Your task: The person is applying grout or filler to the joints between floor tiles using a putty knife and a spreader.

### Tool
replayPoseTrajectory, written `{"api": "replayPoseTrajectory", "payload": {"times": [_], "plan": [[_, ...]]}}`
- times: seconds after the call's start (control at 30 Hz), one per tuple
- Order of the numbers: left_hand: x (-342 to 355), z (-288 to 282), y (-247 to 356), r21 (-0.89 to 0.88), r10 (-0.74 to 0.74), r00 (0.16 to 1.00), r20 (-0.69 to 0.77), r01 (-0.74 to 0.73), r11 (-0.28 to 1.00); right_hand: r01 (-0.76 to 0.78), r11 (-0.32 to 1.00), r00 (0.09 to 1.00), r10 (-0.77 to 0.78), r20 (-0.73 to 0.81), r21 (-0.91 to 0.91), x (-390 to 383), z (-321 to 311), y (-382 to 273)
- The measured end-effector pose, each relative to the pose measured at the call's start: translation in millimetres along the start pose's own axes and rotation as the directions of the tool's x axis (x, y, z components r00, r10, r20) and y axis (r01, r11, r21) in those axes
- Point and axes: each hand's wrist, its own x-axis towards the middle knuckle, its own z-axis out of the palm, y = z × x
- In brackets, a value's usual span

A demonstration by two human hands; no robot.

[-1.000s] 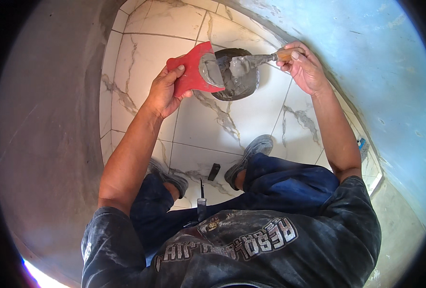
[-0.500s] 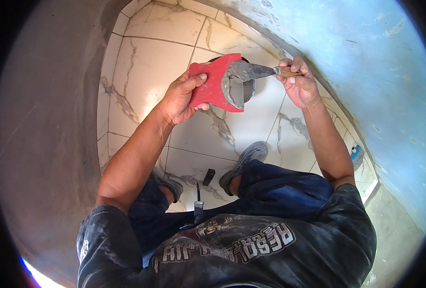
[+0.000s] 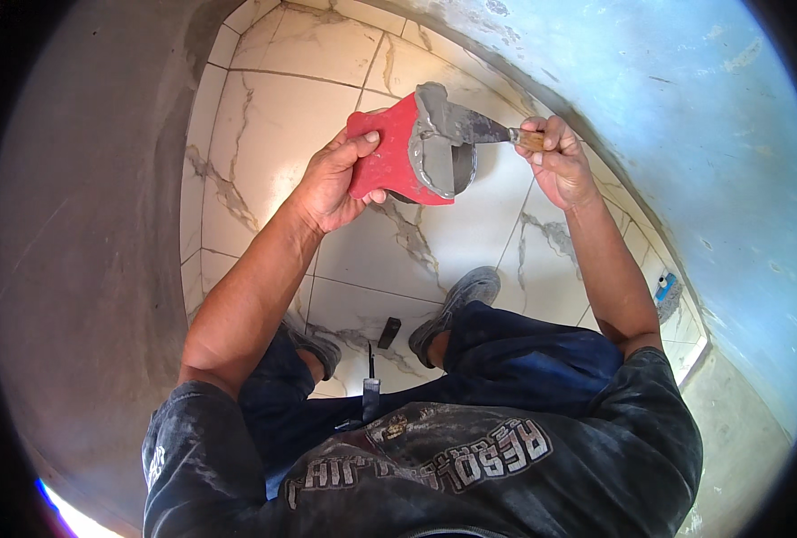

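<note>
My left hand (image 3: pixel 334 184) grips a red flat plastic spreader (image 3: pixel 383 151), thumb on top and fingers underneath. Wet grey paste (image 3: pixel 432 163) coats the spreader's right edge, with a thick lump at the upper corner. In my right hand (image 3: pixel 560 161) is the wooden handle of a putty knife (image 3: pixel 481 128). Its grey-smeared blade lies against the lump of paste on the spreader. Partly hidden beneath the spreader, a dark round container (image 3: pixel 466 170) holds what looks like grey paste; only its right side shows well.
Marble-patterned tiles (image 3: pixel 353 242) cover the floor. Grey plastered walls curve round on the left (image 3: pixel 102 224) and right (image 3: pixel 703 143). A small black block (image 3: pixel 389 333) lies between my shoes. A blue-and-grey tool (image 3: pixel 666 291) rests by the right wall.
The spreader has shifted slightly left and up. More grey paste now sits on its upper right corner, where the putty knife blade touches. My right hand has moved slightly left.
</note>
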Motion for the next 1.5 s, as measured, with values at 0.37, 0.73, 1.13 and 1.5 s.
{"api": "replayPoseTrajectory", "payload": {"times": [0.37,0.73,1.13,1.5], "plan": [[-7,2,18,0.442,0.109,0.994,-0.001,-0.098,0.892,-0.012,1.0,0.997,0.011,-0.08,-0.023,-9,-33,-8],[-15,13,20,0.643,0.014,1.0,0.019,-0.023,0.766,-0.048,0.999,0.996,0.048,-0.071,-0.007,15,-4,-8],[-11,-16,16,0.411,-0.013,0.998,0.062,-0.013,0.912,-0.081,0.995,0.995,0.078,-0.055,-0.051,9,-27,-1],[-18,-24,16,0.384,0.031,0.999,-0.024,-0.019,0.923,-0.484,0.736,0.859,0.294,-0.42,-0.474,19,8,35]]}}
